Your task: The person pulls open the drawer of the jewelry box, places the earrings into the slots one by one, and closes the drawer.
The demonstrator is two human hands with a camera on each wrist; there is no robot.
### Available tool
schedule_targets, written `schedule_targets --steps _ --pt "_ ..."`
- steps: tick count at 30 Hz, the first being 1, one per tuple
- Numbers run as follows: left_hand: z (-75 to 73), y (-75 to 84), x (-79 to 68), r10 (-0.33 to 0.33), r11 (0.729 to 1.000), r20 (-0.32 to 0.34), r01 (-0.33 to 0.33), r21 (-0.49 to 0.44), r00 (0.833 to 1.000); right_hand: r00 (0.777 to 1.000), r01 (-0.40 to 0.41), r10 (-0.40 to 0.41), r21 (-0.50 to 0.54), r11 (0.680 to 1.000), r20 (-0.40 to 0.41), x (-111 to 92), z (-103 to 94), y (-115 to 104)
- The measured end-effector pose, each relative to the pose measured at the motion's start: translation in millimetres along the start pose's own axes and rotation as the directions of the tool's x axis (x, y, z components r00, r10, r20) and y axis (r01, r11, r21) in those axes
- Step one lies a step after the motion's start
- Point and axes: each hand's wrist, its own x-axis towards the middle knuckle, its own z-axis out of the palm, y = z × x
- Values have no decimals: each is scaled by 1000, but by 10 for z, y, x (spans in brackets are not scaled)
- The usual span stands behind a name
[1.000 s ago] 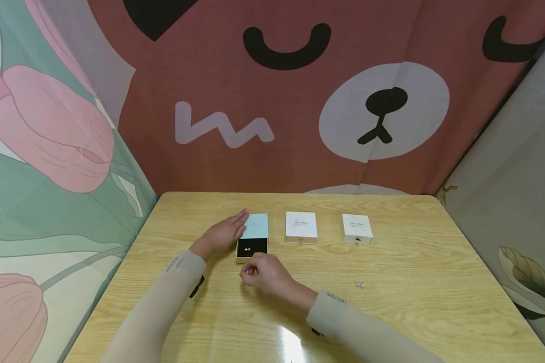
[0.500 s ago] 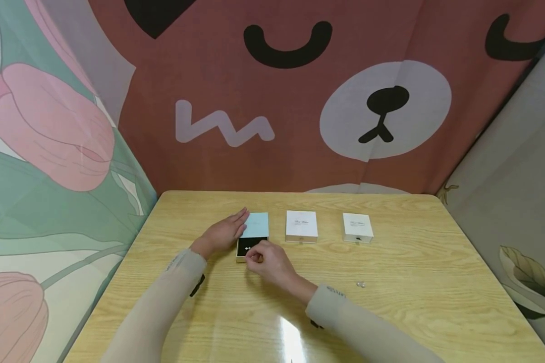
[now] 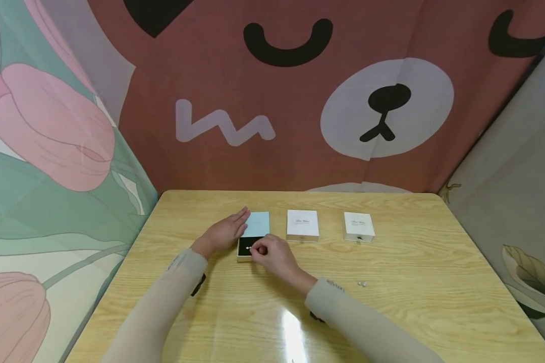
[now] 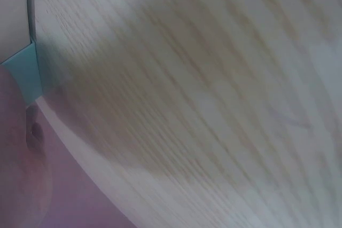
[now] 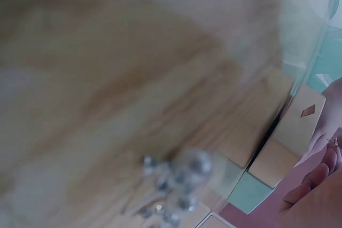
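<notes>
My left hand [image 3: 224,231] rests with extended fingers along the left edge of a light-blue lid [image 3: 257,223] on a small jewelry box. The box's near part shows a black insert [image 3: 244,243] bearing small pale studs [image 3: 248,247]. Over the insert's right side, my right hand [image 3: 276,256] has thumb and forefinger pinched together. In the right wrist view, a small earring [image 5: 336,142] with a thin pin shows at the fingertips [image 5: 329,157]. The left wrist view catches the blue box corner [image 4: 26,73] beside the left hand.
Two white lidded boxes, one in the middle [image 3: 302,224] and one to the right [image 3: 359,226], stand in line with the blue one. Small shiny earrings [image 3: 362,284] lie on the wooden table [image 3: 404,302] at the right. A printed curtain [image 3: 295,166] hangs behind the table.
My right hand has moved up and slightly right, from in front of the box to over its black insert. The left hand has stayed at the lid.
</notes>
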Motion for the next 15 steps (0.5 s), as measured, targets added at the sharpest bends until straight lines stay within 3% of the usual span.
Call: schedule_targets --steps 15 --pt "15 -19 7 10 1000 2 -10 12 1000 999 -33 34 -38 999 15 99 13 120"
